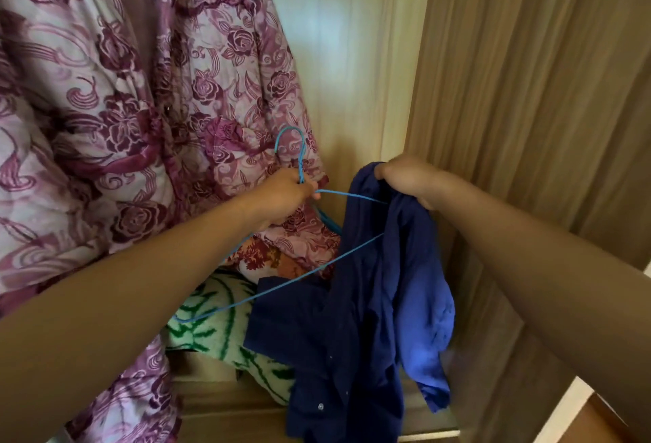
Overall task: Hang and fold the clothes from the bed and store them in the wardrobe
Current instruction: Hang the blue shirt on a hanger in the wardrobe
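Left hand (285, 196) gripped blue wire hanger (301, 167) at neck; right hand (412, 180) clutched navy shirt (352, 319) (one hanger arm inside). Floral quilt (123, 90) filled wardrobe (352, 55) left side, leaving narrow room beside right wall.

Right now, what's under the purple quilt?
Under the quilt: a red-patterned cloth, then a green-and-white blanket below it. The shirt hides the stack's right side.
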### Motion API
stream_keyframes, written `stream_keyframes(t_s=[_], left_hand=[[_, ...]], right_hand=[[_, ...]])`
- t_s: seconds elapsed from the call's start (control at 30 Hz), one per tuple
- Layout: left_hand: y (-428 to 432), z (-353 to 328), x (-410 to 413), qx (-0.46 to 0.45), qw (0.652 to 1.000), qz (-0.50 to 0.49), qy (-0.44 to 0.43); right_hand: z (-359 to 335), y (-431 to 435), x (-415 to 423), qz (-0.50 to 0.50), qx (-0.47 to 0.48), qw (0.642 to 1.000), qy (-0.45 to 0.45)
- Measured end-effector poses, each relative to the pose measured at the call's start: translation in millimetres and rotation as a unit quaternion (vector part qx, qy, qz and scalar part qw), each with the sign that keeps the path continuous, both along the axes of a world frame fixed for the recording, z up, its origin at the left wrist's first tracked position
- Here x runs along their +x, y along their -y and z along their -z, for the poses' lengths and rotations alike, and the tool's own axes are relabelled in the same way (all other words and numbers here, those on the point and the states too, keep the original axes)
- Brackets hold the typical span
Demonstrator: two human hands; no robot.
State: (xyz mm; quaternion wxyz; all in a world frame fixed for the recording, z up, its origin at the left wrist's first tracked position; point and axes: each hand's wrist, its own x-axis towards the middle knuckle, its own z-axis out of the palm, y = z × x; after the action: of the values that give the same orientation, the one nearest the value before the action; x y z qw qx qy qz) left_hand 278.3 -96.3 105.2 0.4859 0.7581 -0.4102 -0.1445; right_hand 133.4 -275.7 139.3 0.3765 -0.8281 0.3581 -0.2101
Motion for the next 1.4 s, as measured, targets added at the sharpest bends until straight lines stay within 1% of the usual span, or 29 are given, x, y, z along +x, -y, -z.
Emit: stream_keyframes(t_s=[0.13, 0.17, 0.23, 0.27, 0.3, 0.37, 0.43, 0.47, 0.53, 0.6, 0.67, 0.77, 0.8, 0.9, 0.97, 1.03, 1.07, 1.1, 1.17, 1.2, 1.23, 1.3, 1.4], left_hand=[[16.7, 3.5, -12.0, -0.040, 0.998, 0.030, -0.049], [19.9, 4.0, -15.9, -0.056, 0.997, 0.027, -0.051], [25.6, 5.5, -21.8, -0.091, 0.995, 0.013, -0.042], [28.0, 6.0, -23.7, -0.112, 0.993, 0.009, -0.037], [29.3, 6.0, -25.6, -0.128, 0.991, 0.007, -0.032], [29.4, 5.2, -27.1, -0.140, 0.989, 0.014, -0.037], [27.8, 5.4, -25.6, -0.140, 0.986, 0.047, -0.073], [26.4, 5.8, -23.9, -0.130, 0.985, 0.065, -0.091], [21.8, 3.9, -18.2, -0.089, 0.980, 0.110, -0.137], [14.2, 0.5, -8.3, -0.017, 0.966, 0.177, -0.189], [6.8, 0.3, 7.4, 0.031, 0.946, 0.236, -0.221], [2.8, 10.9, 25.4, 0.065, 0.918, 0.279, -0.273], [3.4, 16.2, 25.3, 0.083, 0.913, 0.291, -0.273], [9.2, 32.3, 13.0, 0.140, 0.906, 0.324, -0.232], [11.0, 37.6, 2.8, 0.167, 0.905, 0.325, -0.220], [11.5, 39.8, -6.1, 0.183, 0.911, 0.312, -0.196], [12.6, 40.6, -9.9, 0.173, 0.919, 0.300, -0.187], [15.1, 40.8, -14.1, 0.144, 0.930, 0.282, -0.185], [22.0, 36.4, -21.6, 0.037, 0.953, 0.235, -0.186], [26.2, 33.1, -24.0, -0.012, 0.956, 0.227, -0.187], [30.0, 29.3, -26.4, -0.040, 0.952, 0.234, -0.191], [35.7, 23.5, -31.6, -0.047, 0.949, 0.247, -0.190], [40.7, 25.4, -33.0, -0.040, 0.960, 0.225, -0.165]], right_hand=[[-6.7, -26.2, 3.2, -0.122, 0.051, 0.990, 0.039], [-8.3, -30.9, 2.9, -0.149, 0.033, 0.988, 0.030], [-13.4, -38.2, -1.1, -0.174, -0.085, 0.981, -0.034], [-15.2, -38.1, -3.0, -0.165, -0.149, 0.974, -0.050], [-16.3, -36.4, -4.5, -0.150, -0.193, 0.969, -0.042], [-14.5, -31.0, -6.3, -0.144, -0.230, 0.962, -0.014], [-8.6, -29.2, -7.2, -0.186, -0.218, 0.958, -0.023], [-5.1, -28.6, -7.4, -0.207, -0.210, 0.955, -0.030], [-1.6, -25.9, -9.2, -0.226, -0.230, 0.946, -0.040], [-2.3, -22.1, -11.6, -0.228, -0.246, 0.941, -0.032], [-5.5, -18.7, -14.8, -0.228, -0.234, 0.945, -0.011], [-13.4, -18.5, -19.5, -0.220, -0.189, 0.956, 0.049], [-16.1, -19.4, -20.3, -0.215, -0.184, 0.957, 0.067], [-23.1, -21.8, -22.1, -0.199, -0.176, 0.959, 0.097], [-25.2, -22.1, -23.0, -0.184, -0.177, 0.961, 0.104], [-26.3, -21.3, -24.7, -0.172, -0.174, 0.962, 0.118], [-26.9, -21.0, -25.6, -0.166, -0.166, 0.963, 0.130], [-27.2, -21.0, -26.5, -0.162, -0.157, 0.964, 0.142], [-27.1, -21.1, -26.5, -0.161, -0.148, 0.964, 0.153], [-27.0, -21.6, -25.8, -0.161, -0.148, 0.964, 0.153], [-26.7, -22.4, -24.6, -0.164, -0.148, 0.963, 0.153], [-26.5, -23.7, -22.2, -0.168, -0.148, 0.963, 0.153], [-26.9, -23.0, -21.1, -0.174, -0.152, 0.961, 0.149]])
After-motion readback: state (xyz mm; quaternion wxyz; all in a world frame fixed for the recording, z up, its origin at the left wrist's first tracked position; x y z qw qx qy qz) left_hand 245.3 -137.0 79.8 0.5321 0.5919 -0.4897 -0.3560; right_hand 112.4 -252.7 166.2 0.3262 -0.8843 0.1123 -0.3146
